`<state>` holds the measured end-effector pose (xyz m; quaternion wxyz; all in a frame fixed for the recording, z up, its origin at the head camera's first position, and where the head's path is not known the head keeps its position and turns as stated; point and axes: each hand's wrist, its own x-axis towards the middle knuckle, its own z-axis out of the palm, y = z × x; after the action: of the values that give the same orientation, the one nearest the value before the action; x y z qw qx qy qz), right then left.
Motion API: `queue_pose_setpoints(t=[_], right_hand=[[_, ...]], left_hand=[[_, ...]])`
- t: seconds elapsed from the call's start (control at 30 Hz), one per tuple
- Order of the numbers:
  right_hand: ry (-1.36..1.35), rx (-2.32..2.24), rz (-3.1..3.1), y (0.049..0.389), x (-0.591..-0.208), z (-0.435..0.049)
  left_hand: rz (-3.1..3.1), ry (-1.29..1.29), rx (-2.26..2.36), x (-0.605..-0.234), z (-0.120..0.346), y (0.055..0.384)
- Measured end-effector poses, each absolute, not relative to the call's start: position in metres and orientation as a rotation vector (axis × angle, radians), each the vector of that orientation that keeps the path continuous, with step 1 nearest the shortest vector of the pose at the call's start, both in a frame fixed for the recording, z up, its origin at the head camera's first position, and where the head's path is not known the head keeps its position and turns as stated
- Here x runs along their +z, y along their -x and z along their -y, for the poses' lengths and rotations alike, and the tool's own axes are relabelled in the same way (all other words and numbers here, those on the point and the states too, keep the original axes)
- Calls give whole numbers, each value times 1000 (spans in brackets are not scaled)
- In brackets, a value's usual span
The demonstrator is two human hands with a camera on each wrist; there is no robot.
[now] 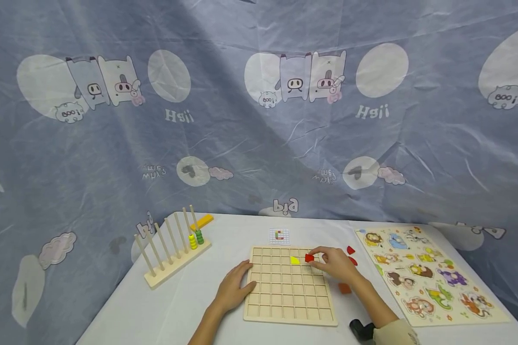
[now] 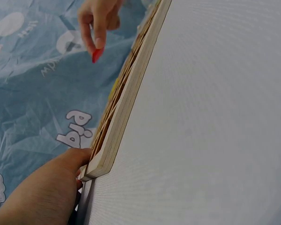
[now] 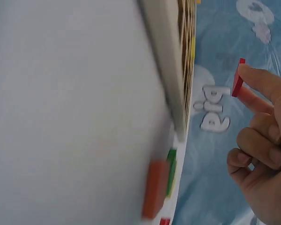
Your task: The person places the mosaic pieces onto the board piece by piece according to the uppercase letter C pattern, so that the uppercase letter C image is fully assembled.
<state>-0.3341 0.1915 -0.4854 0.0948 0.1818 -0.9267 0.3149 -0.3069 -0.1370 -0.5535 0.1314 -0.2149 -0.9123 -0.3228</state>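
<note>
A square wooden grid board (image 1: 290, 320) lies on the table with a yellow rounded piece (image 1: 295, 260) in one cell of an upper row. My left hand (image 1: 232, 287) rests against the board's left edge, its fingers and thumb touching the rim. Over the upper right cells, my right hand (image 1: 335, 265) pinches a small flat red piece (image 3: 238, 78) between thumb and fingertips. In the right wrist view that piece is tilted on edge, raised above the board, and the other fingers are curled in. A small pattern card (image 1: 279, 236) lies just behind the board.
Right of the board lie red pieces (image 1: 351, 250) and an orange-red square (image 1: 344, 288). An animal puzzle board (image 1: 397, 282) covers the table's right side. At the left stands a peg rack (image 1: 172, 270) with beads, beside a yellow-orange bar (image 1: 203, 221). A black object (image 1: 360, 330) lies near the right forearm.
</note>
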Motion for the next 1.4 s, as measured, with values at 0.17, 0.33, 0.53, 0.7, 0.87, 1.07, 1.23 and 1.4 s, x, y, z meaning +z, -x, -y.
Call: queue_pose_setpoints(t=[0.17,0.33,0.53,0.7,0.87,1.07,1.23,1.4], right_hand=[[-606,841,2768,339,-478,-165],[-616,789,2758,348,-473,-147],[-620,716,2795,360,-481,-135],[-640,719,2841,365,-487,-132],[-696,678,2854,368,-490,-129],[-734,651,2862,370,-493,-128],[-745,679,2863,371,-496,-127],[-727,693,2879,372,-502,-128]], left_hand=[[2644,631,-937,-553,137,308],[2657,625,-942,-552,136,309],[2672,620,-955,-550,135,307],[2680,616,-949,-552,136,306],[2674,611,-938,-552,136,306],[2686,608,-942,-551,137,307],[2681,604,-934,-551,138,306],[2675,620,-953,-551,137,305]])
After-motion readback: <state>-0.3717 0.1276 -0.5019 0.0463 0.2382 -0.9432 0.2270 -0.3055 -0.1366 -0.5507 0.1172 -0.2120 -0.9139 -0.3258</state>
